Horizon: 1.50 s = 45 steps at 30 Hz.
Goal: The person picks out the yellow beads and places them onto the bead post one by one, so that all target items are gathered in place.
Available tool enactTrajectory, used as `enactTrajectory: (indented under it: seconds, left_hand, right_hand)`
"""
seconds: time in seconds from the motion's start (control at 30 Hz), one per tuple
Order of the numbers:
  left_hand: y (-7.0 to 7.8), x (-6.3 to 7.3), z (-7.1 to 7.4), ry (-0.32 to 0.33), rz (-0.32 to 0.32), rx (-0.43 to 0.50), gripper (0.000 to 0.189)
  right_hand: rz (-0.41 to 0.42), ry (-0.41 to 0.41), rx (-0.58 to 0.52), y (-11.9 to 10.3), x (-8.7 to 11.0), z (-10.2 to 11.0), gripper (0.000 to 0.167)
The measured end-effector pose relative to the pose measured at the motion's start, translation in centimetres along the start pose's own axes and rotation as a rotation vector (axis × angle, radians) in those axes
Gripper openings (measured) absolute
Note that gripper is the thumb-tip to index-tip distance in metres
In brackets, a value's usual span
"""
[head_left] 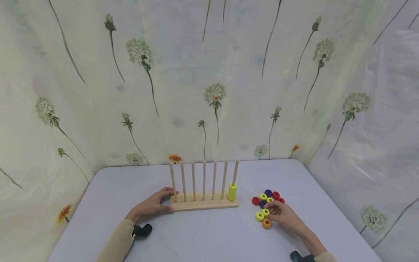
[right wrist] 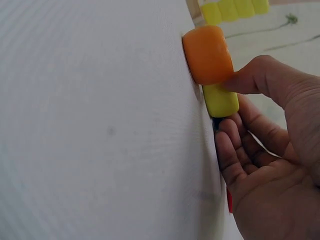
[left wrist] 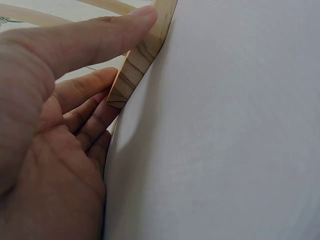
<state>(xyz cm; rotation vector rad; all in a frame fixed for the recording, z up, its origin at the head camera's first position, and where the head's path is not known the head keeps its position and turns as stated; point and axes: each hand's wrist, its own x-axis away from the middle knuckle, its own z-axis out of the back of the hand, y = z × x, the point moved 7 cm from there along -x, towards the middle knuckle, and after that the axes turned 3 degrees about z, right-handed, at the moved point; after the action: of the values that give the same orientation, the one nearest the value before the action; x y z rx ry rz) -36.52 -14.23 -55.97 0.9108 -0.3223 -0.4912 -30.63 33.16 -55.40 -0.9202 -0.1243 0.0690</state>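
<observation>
A wooden bead stand with several upright pegs sits on the table. My left hand holds the left end of its base, thumb at the front and fingers at the back; the left wrist view shows the thumb on the wood. Yellow beads are stacked on the rightmost peg. Right of the stand, my right hand pinches a yellow bead between thumb and fingers, low among the loose beads. An orange bead lies just in front of it, close to the thumb.
Around the right hand lie more loose beads: red, dark blue and yellow. The white tabletop ends at the back against a flower-patterned curtain, which also hangs at both sides.
</observation>
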Motion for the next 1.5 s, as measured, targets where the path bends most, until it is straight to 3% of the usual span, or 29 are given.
enactTrajectory:
  seconds: [0.37, 1.03, 1.5]
  left_hand:
    - [0.0, -0.3, 0.1, -0.014, -0.009, 0.012, 0.067]
    - [-0.1, -0.1, -0.1, -0.008, -0.002, 0.013, 0.064]
    - [-0.1, 0.0, 0.0, -0.006, -0.006, 0.013, 0.064]
  right_hand:
    - [-0.011, -0.003, 0.002, 1.1, -0.5, -0.1, 0.042]
    - [-0.048, 0.039, 0.043, 0.4, 0.0, 0.2, 0.045]
    - [0.018, 0.056, 0.030, -0.6, -0.4, 0.9, 0.035]
